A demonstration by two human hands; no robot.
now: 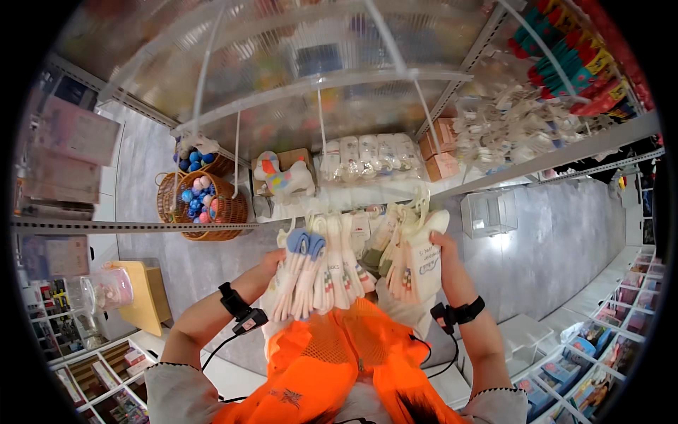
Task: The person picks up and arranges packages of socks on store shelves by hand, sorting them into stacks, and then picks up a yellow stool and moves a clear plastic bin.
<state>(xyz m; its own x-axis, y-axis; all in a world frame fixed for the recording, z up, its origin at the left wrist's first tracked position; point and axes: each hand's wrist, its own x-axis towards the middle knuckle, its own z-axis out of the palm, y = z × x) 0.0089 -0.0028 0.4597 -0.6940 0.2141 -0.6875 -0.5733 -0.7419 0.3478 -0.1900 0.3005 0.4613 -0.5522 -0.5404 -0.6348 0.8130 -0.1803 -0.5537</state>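
Between my two hands hangs a row of paired socks [337,261], mostly white, on small hangers. My left hand [271,264] is closed at the left end, beside pairs with blue tops [305,244]. At the other end, my right hand [443,246] grips the edge of a white sock [424,260] with small dark lettering. Pairs with green parts [383,239] sit in the middle of the row. The fingers of both hands are partly hidden behind the socks.
A shelf beyond holds a plush toy dog [284,174], clear-wrapped packs [371,157] and cardboard boxes [441,150]. Wicker baskets [227,219] of coloured balls stand left on the floor. A metal rail [551,157] crosses at right, near hanging socks [597,67]. A clear box [489,213] stands right.
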